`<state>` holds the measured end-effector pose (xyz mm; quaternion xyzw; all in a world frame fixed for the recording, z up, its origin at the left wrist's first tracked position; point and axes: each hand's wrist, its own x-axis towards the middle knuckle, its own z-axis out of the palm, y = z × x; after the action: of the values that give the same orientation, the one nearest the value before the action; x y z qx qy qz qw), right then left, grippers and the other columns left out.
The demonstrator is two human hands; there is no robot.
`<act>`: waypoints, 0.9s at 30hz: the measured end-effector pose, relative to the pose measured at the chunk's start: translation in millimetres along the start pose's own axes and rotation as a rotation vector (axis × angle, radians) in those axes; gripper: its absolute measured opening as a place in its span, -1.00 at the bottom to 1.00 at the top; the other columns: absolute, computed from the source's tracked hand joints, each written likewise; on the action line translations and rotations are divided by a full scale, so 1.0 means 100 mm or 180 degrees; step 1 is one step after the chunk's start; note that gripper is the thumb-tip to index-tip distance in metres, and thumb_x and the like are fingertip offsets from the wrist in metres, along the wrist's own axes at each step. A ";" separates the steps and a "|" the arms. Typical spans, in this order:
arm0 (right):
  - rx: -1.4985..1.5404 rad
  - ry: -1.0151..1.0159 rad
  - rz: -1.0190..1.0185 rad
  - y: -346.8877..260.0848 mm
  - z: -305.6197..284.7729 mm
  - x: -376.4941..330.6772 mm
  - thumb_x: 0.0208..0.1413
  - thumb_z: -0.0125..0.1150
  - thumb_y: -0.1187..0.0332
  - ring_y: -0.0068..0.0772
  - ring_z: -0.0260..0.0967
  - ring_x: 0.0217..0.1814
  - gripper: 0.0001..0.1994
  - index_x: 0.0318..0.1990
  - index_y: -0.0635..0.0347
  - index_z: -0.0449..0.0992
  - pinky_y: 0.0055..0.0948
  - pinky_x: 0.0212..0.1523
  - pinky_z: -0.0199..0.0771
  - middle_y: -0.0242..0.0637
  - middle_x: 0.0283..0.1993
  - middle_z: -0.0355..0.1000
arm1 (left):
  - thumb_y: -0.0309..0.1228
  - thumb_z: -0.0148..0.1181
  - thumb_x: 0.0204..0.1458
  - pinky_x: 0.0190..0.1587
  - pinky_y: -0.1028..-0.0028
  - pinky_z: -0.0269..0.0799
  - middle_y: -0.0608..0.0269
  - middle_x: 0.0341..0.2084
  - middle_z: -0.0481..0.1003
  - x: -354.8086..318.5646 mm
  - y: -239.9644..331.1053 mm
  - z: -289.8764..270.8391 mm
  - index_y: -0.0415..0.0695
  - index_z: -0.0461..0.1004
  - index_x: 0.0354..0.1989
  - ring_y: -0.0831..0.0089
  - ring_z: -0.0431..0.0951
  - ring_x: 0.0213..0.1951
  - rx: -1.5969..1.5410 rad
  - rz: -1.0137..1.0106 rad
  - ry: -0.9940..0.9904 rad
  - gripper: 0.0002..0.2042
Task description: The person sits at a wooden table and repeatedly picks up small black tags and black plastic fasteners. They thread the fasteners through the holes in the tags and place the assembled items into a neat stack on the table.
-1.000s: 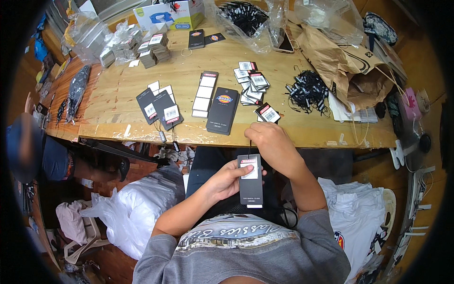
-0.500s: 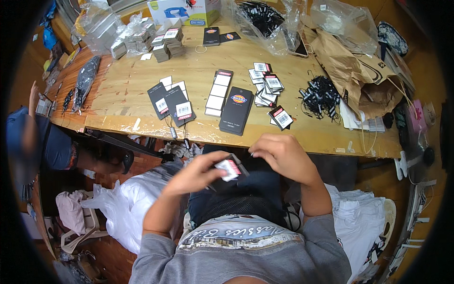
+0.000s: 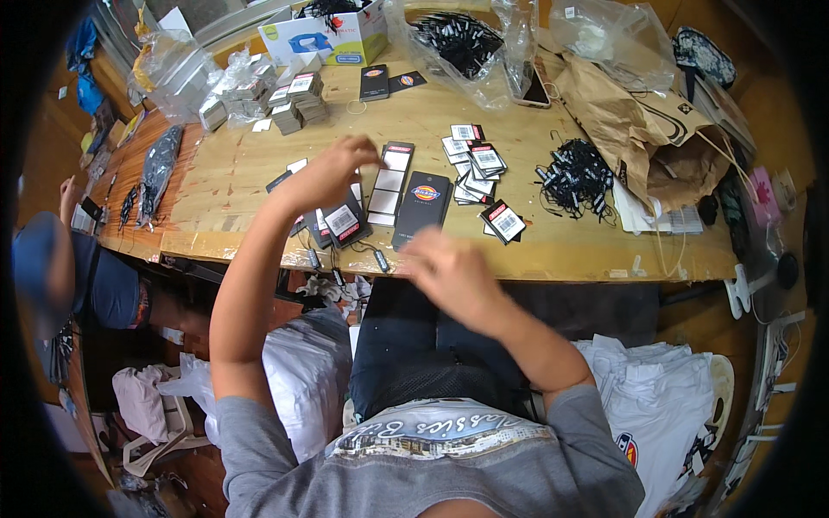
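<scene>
wooden worktable carries stacks of tags. left hand reaches over it, fingers curled loosely together above the black cardboard hang tags with white labels near the front edge. right hand hovers blurred at the edge, fingers apart, holding nothing.

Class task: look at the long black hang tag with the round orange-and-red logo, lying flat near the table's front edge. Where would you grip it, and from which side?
Probably pinch the near short end of the long black tag from the table's front edge. It lies flat, lengthwise away from the person, with that end close to the edge and free; a white sticker strip crowds its left side.
</scene>
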<state>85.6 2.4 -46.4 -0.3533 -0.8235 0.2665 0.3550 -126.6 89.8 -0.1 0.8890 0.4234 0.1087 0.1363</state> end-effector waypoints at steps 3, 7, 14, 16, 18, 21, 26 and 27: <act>-0.1455 0.0270 0.0206 0.11 -0.32 0.44 -0.38 0.27 0.16 -0.25 0.16 -0.13 -0.61 -0.34 0.20 0.46 -0.35 -0.15 0.18 -0.26 -0.21 0.27 | -0.38 0.29 -0.47 0.05 0.21 0.04 0.15 -0.06 0.16 0.30 -0.18 0.12 -0.03 0.25 -0.07 0.17 0.07 0.05 0.0053 -0.0207 0.0058 -0.38; -0.2093 -0.0658 0.0760 0.31 -0.31 0.75 -0.56 0.33 0.07 -0.26 0.06 -0.02 -0.49 -0.36 0.20 0.46 -0.24 -0.08 0.06 -0.25 -0.17 0.25 | -0.21 0.40 -0.70 0.11 0.25 -0.04 0.09 0.04 0.05 0.58 -0.31 0.19 -0.05 0.15 0.02 0.13 -0.06 0.11 0.0342 -0.0531 -0.0349 -0.11; -0.2074 -0.0724 0.0915 0.40 -0.34 0.86 -0.55 0.35 0.10 -0.24 0.13 -0.03 -0.51 -0.42 0.25 0.45 -0.21 -0.10 0.13 -0.22 -0.21 0.29 | -0.41 0.36 -0.55 0.00 0.32 0.12 0.13 -0.09 0.19 0.55 -0.19 0.29 -0.14 0.23 -0.12 0.20 0.15 -0.01 0.0124 -0.0418 0.0621 -0.34; -0.1976 -0.0638 0.0850 0.37 -0.36 0.83 -0.55 0.35 0.11 -0.22 0.18 -0.07 -0.46 -0.34 0.26 0.41 -0.21 -0.13 0.18 -0.20 -0.24 0.31 | -0.52 0.29 -0.46 -0.10 0.39 0.21 0.15 -0.21 0.27 0.55 -0.17 0.31 -0.14 0.24 -0.17 0.26 0.26 -0.12 -0.0414 -0.0462 0.1070 -0.46; -0.1922 -0.0638 0.0817 0.40 -0.35 0.84 -0.55 0.36 0.13 -0.23 0.18 -0.06 -0.45 -0.31 0.26 0.40 -0.25 -0.13 0.20 -0.19 -0.23 0.32 | -0.62 0.18 -0.37 -0.21 0.46 0.25 0.17 -0.36 0.34 0.56 -0.16 0.31 -0.14 0.25 -0.23 0.32 0.35 -0.27 -0.1556 -0.0629 0.1428 -0.57; -0.1580 -0.0334 0.0793 0.55 -0.31 0.89 -0.55 0.39 0.24 -0.25 0.24 -0.11 -0.49 -0.33 0.29 0.39 -0.34 -0.16 0.24 -0.17 -0.27 0.35 | -0.73 0.04 -0.26 -0.42 0.62 0.29 0.28 -0.45 0.34 0.54 -0.05 0.17 -0.11 0.26 -0.21 0.57 0.36 -0.46 -0.2354 -0.0823 0.2130 -0.63; -0.0564 -0.0230 0.1015 0.59 -0.40 1.01 -0.54 0.38 0.34 -0.16 0.33 -0.24 -0.53 -0.35 0.33 0.39 -0.38 -0.22 0.29 -0.06 -0.34 0.38 | -0.63 0.11 -0.21 -0.32 0.64 0.30 0.30 -0.47 0.41 0.35 0.26 -0.15 -0.24 0.21 -0.07 0.63 0.38 -0.43 -0.3115 -0.0937 0.2485 -0.57; -0.0407 -0.0076 0.1006 0.58 -0.41 1.02 -0.53 0.38 0.37 -0.15 0.34 -0.27 -0.54 -0.35 0.34 0.38 -0.38 -0.24 0.30 -0.05 -0.36 0.39 | -0.62 0.09 -0.19 -0.34 0.64 0.30 0.29 -0.46 0.42 0.31 0.28 -0.17 -0.26 0.22 -0.11 0.62 0.39 -0.43 -0.3122 -0.0936 0.2559 -0.61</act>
<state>89.2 124.3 -21.3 -0.4970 -0.7771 0.2703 0.2757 -92.7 100.0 27.3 0.5465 0.4598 0.5937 0.3708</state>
